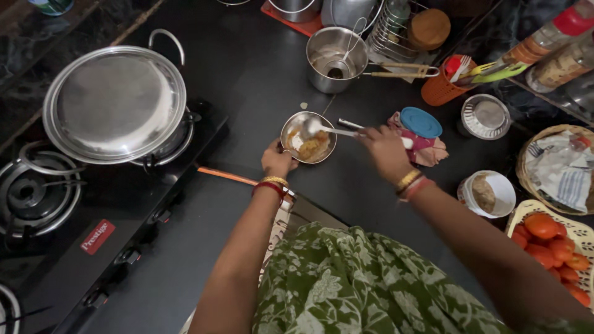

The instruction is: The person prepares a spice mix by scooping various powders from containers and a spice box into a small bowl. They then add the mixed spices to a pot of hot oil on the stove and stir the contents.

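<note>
Steadying the small round steel bowl (pixel 308 137) in my left grip (pixel 276 159), my right grip (pixel 385 148) clamps a steel spoon (pixel 325 128) over what looks like yellowish paste.

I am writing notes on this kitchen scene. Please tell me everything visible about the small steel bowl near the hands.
The small steel bowl is round, shiny metal, upright on the black counter. It holds a yellowish-brown paste or powder. The left hand holds its near rim; the right hand holds a metal spoon whose head is over the bowl.
</note>
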